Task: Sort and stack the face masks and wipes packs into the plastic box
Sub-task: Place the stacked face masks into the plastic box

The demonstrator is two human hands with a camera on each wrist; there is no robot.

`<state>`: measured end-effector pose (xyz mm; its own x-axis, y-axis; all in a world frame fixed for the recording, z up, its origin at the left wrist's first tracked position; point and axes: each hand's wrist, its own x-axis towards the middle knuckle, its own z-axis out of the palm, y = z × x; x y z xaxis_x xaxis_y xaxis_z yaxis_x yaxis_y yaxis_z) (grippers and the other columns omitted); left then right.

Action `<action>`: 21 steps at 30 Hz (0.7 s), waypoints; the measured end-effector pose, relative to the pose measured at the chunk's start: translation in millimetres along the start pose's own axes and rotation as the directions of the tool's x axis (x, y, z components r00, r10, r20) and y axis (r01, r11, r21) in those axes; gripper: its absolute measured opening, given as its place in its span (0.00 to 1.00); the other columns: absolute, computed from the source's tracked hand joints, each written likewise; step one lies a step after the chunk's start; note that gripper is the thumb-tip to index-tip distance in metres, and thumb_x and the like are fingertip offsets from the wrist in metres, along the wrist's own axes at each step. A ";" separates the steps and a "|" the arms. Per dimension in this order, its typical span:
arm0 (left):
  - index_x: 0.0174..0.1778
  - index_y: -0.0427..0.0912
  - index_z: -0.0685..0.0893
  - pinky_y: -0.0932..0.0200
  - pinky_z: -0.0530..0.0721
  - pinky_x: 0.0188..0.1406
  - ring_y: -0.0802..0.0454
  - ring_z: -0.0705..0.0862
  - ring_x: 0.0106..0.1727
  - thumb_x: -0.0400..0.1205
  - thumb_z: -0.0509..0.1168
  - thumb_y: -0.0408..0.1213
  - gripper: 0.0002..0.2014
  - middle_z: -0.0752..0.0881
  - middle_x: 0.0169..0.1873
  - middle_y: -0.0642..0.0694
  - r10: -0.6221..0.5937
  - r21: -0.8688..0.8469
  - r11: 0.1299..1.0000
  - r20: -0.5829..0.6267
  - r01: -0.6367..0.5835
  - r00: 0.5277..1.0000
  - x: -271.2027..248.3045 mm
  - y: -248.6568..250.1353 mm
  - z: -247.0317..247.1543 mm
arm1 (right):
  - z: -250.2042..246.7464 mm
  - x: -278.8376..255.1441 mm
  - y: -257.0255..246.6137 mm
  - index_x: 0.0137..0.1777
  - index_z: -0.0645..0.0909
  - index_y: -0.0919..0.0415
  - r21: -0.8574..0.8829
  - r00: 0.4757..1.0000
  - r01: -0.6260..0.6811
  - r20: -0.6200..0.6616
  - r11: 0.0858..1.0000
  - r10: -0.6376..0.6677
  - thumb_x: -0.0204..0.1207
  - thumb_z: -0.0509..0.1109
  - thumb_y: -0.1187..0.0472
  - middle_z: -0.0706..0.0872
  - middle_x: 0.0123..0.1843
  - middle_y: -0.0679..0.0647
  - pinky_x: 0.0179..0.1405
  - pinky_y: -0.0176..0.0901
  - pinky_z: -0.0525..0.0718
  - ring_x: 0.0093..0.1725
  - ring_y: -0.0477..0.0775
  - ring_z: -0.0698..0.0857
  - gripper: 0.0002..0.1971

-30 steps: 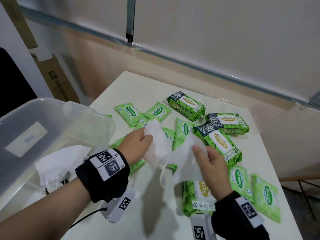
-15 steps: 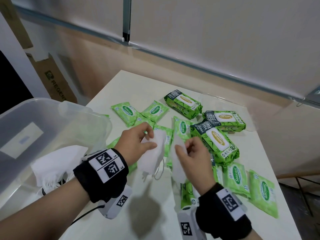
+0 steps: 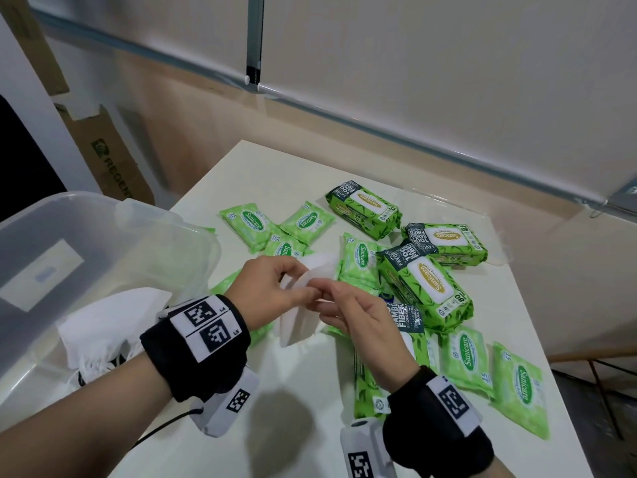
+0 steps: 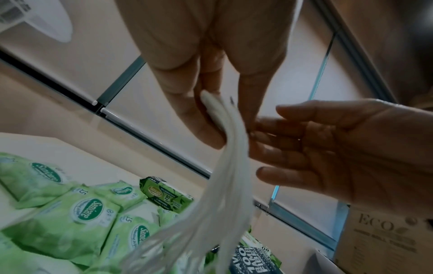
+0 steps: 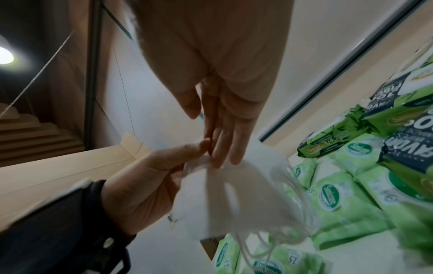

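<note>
Since half a second ago I have brought my hands together: the two mask halves held apart then now sit as one folded white fabric face mask (image 3: 299,307) above the cream table (image 3: 286,401), beside the clear plastic box (image 3: 103,243). My left hand (image 3: 267,288) pinches it flat; my right hand (image 3: 358,322) touches it with straight, relaxed fingers. Elastic loops dangle below over green wipes packs (image 3: 358,260).

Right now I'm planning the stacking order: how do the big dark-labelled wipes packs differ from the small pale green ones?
The big wipes packs are thick blocks with dark panels and a cream lid marked 80; the small wipes packs are flat, pale green pouches marked 15. One big pack rests tilted on others; most small ones lie flat. Both are green, Sanicare-branded and on the table.
</note>
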<state>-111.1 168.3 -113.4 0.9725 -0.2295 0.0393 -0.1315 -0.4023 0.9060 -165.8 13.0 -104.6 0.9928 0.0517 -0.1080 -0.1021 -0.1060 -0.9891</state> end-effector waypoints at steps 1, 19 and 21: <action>0.34 0.51 0.86 0.60 0.76 0.38 0.55 0.78 0.32 0.64 0.71 0.57 0.13 0.84 0.29 0.54 0.016 0.007 1.000 -0.008 -0.016 1.000 -0.4 0.8 -0.1 | -2.7 0.3 -1.5 0.55 0.86 0.58 -0.005 0.999 0.027 -0.027 1.000 -0.028 0.83 0.62 0.64 0.91 0.50 0.54 0.50 0.36 0.84 0.49 0.47 0.89 0.10; 0.51 0.64 0.80 0.72 0.76 0.52 0.64 0.83 0.52 0.77 0.67 0.48 0.09 0.87 0.49 0.62 0.150 -0.087 0.986 0.059 -0.145 0.987 -0.7 -0.8 -4.0 | -25.5 12.0 -9.1 0.54 0.84 0.74 0.084 0.997 -0.071 0.019 0.994 0.069 0.81 0.65 0.68 0.90 0.38 0.55 0.32 0.30 0.81 0.33 0.43 0.85 0.10; 0.46 0.63 0.80 0.75 0.76 0.46 0.63 0.84 0.46 0.72 0.66 0.50 0.08 0.88 0.43 0.59 0.171 -0.097 0.980 -0.005 -0.171 0.985 -1.8 0.5 -3.7 | -23.9 12.2 -7.3 0.56 0.84 0.72 0.091 0.997 -0.074 0.003 0.993 0.074 0.81 0.64 0.67 0.90 0.45 0.61 0.38 0.35 0.85 0.39 0.48 0.88 0.11</action>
<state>-112.2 171.8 -111.5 0.9366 -0.2902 0.1962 -0.2766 -0.2688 0.9226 -151.4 -9.3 -96.3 0.9823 0.0465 -0.1816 -0.1809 -0.0185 -0.9833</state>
